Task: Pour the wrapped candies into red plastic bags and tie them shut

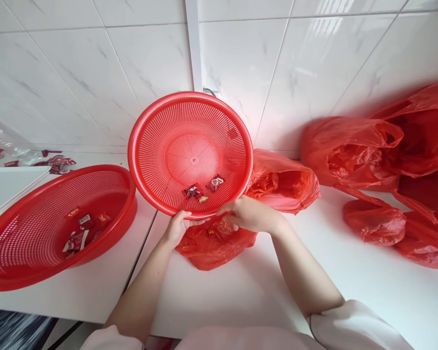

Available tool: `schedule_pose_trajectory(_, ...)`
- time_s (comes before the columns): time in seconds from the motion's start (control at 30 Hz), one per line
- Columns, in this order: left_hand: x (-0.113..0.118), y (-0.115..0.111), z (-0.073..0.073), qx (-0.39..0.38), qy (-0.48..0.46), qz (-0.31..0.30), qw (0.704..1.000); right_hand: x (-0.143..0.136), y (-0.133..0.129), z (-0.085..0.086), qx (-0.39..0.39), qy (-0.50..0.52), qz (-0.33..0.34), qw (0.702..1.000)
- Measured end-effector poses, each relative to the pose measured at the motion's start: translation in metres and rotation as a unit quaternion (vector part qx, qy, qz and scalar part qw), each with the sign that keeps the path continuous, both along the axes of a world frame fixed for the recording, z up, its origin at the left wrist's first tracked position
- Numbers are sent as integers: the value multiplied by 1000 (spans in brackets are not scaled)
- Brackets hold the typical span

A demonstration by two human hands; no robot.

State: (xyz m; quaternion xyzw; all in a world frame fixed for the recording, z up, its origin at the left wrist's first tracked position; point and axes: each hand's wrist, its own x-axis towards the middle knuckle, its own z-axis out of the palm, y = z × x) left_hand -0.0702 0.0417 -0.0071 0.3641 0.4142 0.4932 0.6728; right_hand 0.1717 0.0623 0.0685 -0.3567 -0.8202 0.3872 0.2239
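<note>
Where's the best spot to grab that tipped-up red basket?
Probably the near, lower rim of the tilted basket, from the person's side. It stands tipped up with the open face toward them, and the left hand and right hand already pinch that edge.

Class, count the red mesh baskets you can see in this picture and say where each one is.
2. One red basket is tilted up, gripped at its lower rim by the left hand and the right hand. The other basket rests on the white table at the left.

bright, even daylight; glare on wall tiles (332,29); wide-angle bending at edges; soft shadows
</note>
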Motion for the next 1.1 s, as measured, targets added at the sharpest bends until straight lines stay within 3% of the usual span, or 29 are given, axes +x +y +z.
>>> schedule_pose_trajectory(0.07, 3, -2, 0, -5, 6, -16, 1000, -6, 6, -3, 32, -7, 4, 999)
schedule_pose_trajectory(0.17, 8, -6, -2, -1, 0, -51, 999, -20, 18, -23, 84, -9, -5, 996)
schedule_pose_trajectory(0.3, 12, -10, -8, 1, -13, -62, 998, -33, 22, -46, 50, -83, -4, 995)
schedule_pose_trajectory(0.5, 8, -5, -8, -3, -14, -36, 999, -26, 22, -31, 78, -15, 98, 992)
schedule_pose_trajectory(0.67, 3, -3, -4, 6, -8, -22, 1000, -18, 25, -23, 26, 71, 48, 996)
schedule_pose_trajectory(0.9, -1, -2, -4, 7, -17, -7, 1000, -17, 18, -12, 46, 59, 90, 993)
schedule_pose_trajectory(1.1, 5, -7, -3, 12, -10, -55, 998, -33, 21, -30, 110, 79, 7, 991)
